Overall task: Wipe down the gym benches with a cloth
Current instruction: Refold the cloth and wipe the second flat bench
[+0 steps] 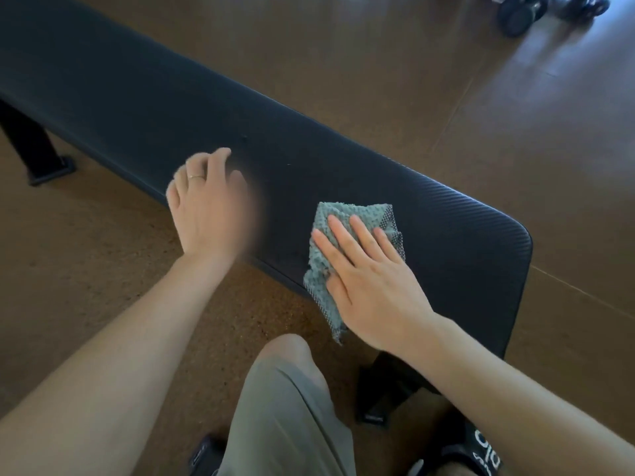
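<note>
Bench: a long black padded gym bench point(343, 159) runs from upper left to lower right over a brown floor point(446, 80).
Cloth: a grey-green textured cloth point(330, 269) lies on the near edge of the bench, close to its right end, one corner hanging off.
Right hand point(367, 269): flat, fingers spread, palm pressing the cloth down.
Left hand point(206, 204): blurred, fingers loosely curled, holding nothing, at the bench's near edge; a ring on one finger.
Far corner: dumbbells point(522, 12) on the floor.

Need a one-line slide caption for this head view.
Right hand presses a green cloth flat on the black bench pad near its end; left hand rests empty on the near edge.
</note>
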The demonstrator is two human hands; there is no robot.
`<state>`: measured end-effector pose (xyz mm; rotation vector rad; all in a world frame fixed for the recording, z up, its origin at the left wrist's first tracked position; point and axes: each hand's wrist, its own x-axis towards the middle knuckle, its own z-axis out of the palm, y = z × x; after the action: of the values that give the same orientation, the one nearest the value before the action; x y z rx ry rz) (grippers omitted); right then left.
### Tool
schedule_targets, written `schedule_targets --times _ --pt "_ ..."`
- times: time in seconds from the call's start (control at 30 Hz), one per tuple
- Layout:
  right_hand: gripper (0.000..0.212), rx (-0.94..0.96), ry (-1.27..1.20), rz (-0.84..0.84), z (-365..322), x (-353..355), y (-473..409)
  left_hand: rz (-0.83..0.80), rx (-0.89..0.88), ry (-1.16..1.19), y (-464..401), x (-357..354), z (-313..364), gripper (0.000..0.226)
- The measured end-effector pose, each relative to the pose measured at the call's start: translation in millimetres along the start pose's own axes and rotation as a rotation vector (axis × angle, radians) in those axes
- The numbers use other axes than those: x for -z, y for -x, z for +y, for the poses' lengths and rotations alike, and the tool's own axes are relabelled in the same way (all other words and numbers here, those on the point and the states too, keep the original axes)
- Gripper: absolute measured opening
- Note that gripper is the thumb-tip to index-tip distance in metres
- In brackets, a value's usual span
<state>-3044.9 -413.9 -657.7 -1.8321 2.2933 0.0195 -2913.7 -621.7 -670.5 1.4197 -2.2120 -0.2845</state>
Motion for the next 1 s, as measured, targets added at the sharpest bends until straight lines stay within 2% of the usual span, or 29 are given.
schedule_targets --times 0.07,0.17,0.23,0.43,0.6,0.73,0.93,1.0 --pt "0.060 -0.002 -0.022 0.009 -2.7 6.3 -45.1 -0.076 0.065 -0.062 -16.4 -4.4 -16.4 0.051" --pt "0.060 -0.048 -0.013 0.018 -17.2 12.7 -91.1 -0.076 0.090 -0.086 -19.2 -13.7 -22.1 0.052" --pt "0.060 -0.051 -0.019 0.011 -19.9 10.9 -77.6 -0.052 0.081 -0.076 -15.9 -14.5 -22.7 0.053" --pt "0.065 -0.007 0.070 -0.063 -32.0 -7.2 37.7 -0.023 0.070 -0.068 -12.8 -15.7 -26.9 0.053" --pt "0.062 0.067 0.100 0.013 -35.7 -2.4 -16.2 -0.027 0.056 -0.081 -13.8 -14.4 -25.8 0.055" --pt "0.061 0.032 0.073 0.062 -66.7 1.2 -58.4 -0.033 0.048 -0.097 -11.5 -14.0 -26.1 0.055" --pt "0.078 0.140 0.162 -0.040 -32.5 -7.5 15.2 -0.021 0.070 -0.076 -10.9 -14.2 -26.5 0.058" --pt "0.077 0.158 0.169 -0.048 -25.6 -10.9 23.8 -0.011 0.067 -0.083 -10.3 -13.8 -26.5 0.058"
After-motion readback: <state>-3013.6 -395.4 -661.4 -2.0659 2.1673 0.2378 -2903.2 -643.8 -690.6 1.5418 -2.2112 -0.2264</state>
